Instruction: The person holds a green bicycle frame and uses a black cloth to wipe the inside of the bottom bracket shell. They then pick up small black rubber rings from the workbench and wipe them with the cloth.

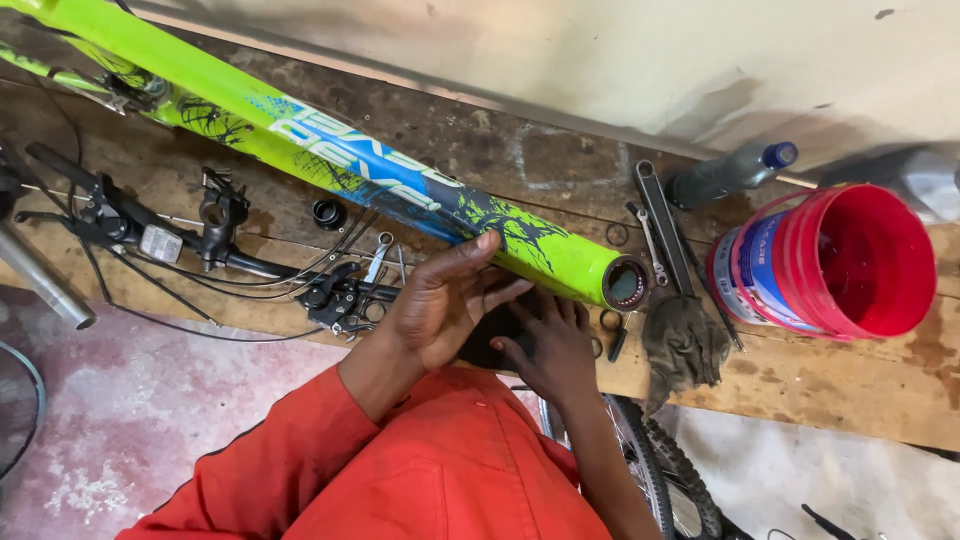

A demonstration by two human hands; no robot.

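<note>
A lime-green and blue bicycle frame tube [330, 150] lies slantwise on a wooden bench [850, 380], its open end [626, 284] facing right. My left hand [445, 300] reaches up from an orange sleeve, its fingers apart and the fingertips resting against the underside of the tube. My right hand [555, 345] lies just right of it, fingers spread flat over a dark object [495, 335] under the tube. What that object is, I cannot make out. Small rings [610, 320] sit by the tube's end.
A red bucket [830, 260] lies on its side at right, with a plastic bottle [730, 172] behind it. Wrenches [655, 215] and a dirty rag [685, 340] lie near the tube end. Black handlebars with levers and cables [200, 235] are at left. A tyre [650, 460] leans below the bench.
</note>
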